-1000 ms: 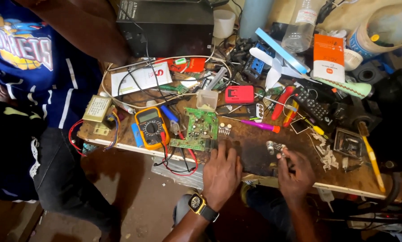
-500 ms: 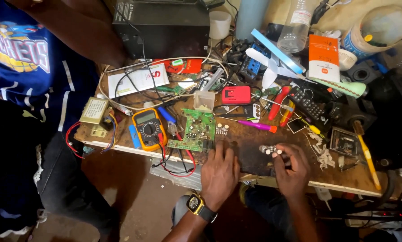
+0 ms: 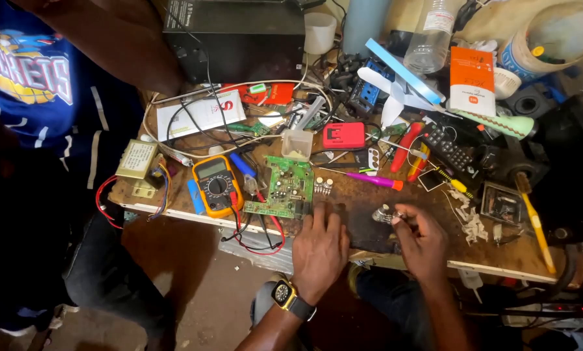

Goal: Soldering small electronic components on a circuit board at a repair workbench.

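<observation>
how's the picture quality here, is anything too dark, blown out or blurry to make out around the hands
Head view: the bench top is evenly lit and fairly sharp; the left hand and green circuit board read clearly. The small metal part at the right hand is too small to identify. Under the bench and the right edge sink into shadow; the top right corner is washed out.

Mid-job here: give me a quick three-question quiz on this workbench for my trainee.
1. True or false: the left hand rests flat on the bench, beside the green circuit board.
2. What does the right hand pinch? A) small metal part B) pink screwdriver C) remote control
3. Which colour is the multimeter casing?

Key: 1 true. 2 A, the small metal part. 3 Yellow-orange.
</observation>
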